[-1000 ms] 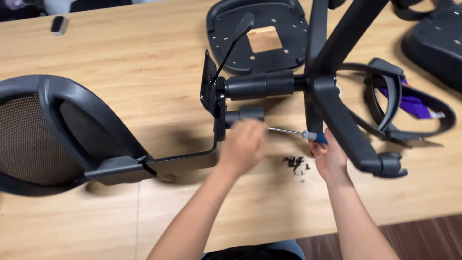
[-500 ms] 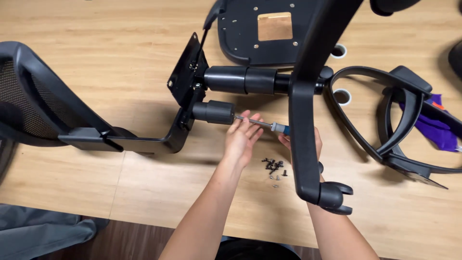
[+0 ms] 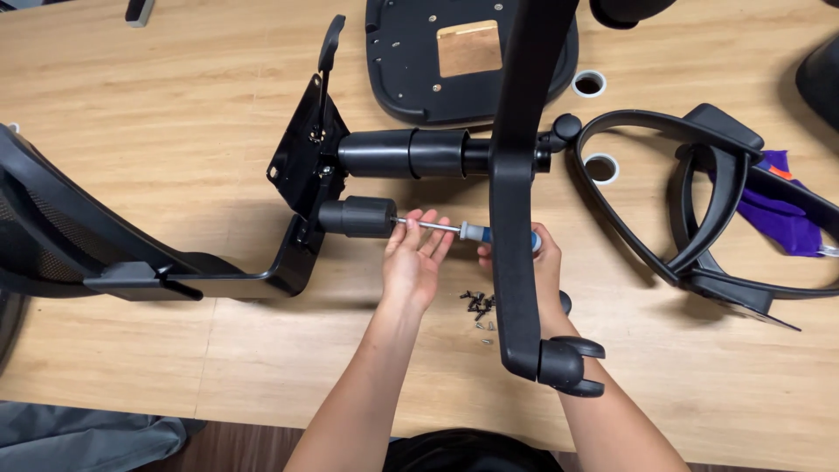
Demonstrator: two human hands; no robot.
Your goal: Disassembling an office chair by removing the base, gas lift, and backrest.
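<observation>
A screwdriver with a blue and grey handle lies level, its metal shaft pointing left into a round black knob on the chair mechanism. My left hand has its fingers spread under and against the shaft near the knob. My right hand grips the handle, partly hidden behind a black chair base leg that crosses in front. A black gas cylinder lies above the screwdriver.
A mesh chair backrest with its L-bracket lies at left. A seat pan lies upside down at the top. Two black armrests sit right, over purple cloth. Several small screws lie on the wooden table.
The view has shifted, so the chair parts sit further left and lower. My left hand has opened its fingers along the screwdriver shaft; my right hand still holds the handle.
</observation>
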